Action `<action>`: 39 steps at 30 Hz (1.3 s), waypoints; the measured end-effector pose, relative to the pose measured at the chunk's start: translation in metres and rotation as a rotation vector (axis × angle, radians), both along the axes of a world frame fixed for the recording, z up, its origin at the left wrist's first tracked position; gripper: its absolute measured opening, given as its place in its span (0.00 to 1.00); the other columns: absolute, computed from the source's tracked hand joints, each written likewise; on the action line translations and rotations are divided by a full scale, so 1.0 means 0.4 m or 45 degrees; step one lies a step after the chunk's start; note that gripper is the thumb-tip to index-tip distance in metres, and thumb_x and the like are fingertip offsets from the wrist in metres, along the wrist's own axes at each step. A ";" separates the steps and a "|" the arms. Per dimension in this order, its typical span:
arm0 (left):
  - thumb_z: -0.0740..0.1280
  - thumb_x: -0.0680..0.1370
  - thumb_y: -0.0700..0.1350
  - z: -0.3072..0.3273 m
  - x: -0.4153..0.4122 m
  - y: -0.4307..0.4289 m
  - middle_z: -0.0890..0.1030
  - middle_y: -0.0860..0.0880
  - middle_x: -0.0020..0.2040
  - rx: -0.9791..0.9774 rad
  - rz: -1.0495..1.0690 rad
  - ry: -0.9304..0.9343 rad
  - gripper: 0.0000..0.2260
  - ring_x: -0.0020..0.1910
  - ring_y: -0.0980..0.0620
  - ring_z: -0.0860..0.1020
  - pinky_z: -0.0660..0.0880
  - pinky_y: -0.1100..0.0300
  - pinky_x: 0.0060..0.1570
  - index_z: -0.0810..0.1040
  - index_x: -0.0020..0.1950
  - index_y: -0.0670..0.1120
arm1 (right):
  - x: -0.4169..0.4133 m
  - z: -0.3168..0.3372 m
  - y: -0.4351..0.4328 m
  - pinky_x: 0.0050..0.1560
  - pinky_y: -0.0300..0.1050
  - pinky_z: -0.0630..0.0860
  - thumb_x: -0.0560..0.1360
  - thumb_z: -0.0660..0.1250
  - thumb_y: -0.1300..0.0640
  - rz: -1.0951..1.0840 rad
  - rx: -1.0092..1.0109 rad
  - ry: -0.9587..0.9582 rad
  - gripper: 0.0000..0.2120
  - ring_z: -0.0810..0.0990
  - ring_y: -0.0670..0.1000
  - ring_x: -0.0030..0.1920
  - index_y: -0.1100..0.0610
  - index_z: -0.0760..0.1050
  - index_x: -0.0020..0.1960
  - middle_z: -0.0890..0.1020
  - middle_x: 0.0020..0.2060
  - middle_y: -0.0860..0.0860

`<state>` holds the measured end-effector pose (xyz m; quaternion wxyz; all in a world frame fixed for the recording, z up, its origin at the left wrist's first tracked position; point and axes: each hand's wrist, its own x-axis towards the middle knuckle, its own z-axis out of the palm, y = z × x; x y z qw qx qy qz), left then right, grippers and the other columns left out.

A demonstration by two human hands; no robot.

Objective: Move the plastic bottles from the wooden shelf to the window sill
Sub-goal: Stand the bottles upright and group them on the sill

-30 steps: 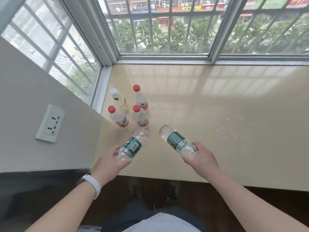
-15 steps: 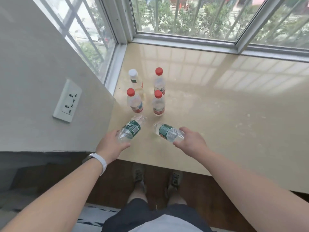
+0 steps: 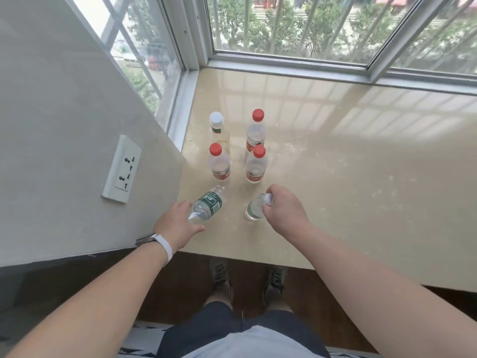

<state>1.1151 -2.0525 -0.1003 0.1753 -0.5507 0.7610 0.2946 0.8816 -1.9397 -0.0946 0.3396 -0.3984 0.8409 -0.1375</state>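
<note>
Head camera, looking down: the fingers (image 3: 268, 200) of the right hand (image 3: 282, 211) are closed around the top of a clear plastic bottle with a green label (image 3: 254, 209), which stands nearly upright on the glossy beige stone window sill (image 3: 361, 164), its white cap just visible between the fingertips. The left hand (image 3: 176, 224) is wrapped around the neck end of a second clear plastic bottle with a dark green label (image 3: 209, 204); this one is tilted, its base pointing away from the person and toward the standing bottles, and whether that base touches the sill cannot be told. A white band (image 3: 165, 245) sits on the left wrist.

Just beyond the two held bottles, four small clear plastic bottles stand upright on the sill in a two-by-two group. The near pair are a red-capped bottle on the left (image 3: 219, 162) and a red-capped bottle on the right (image 3: 256, 165), both with red-and-white labels. Behind them stand a white-capped bottle with yellowish liquid (image 3: 219, 130) and a further red-capped bottle (image 3: 255, 130). The group lies close to the sill's left edge, near the white window frame (image 3: 185, 104).

To the left, a grey wall (image 3: 64, 125) carries a white electrical socket (image 3: 121, 169). Below the sill, dark wooden floor (image 3: 185, 285) and the person's shoes (image 3: 220, 277) show.
</note>
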 end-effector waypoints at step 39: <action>0.69 0.76 0.41 -0.053 -0.138 -0.122 0.78 0.45 0.61 -0.233 0.036 0.574 0.20 0.63 0.44 0.73 0.65 0.60 0.60 0.75 0.68 0.45 | 0.004 -0.038 -0.135 0.50 0.45 0.72 0.76 0.68 0.57 0.046 -0.234 0.060 0.15 0.77 0.54 0.52 0.58 0.76 0.62 0.78 0.54 0.53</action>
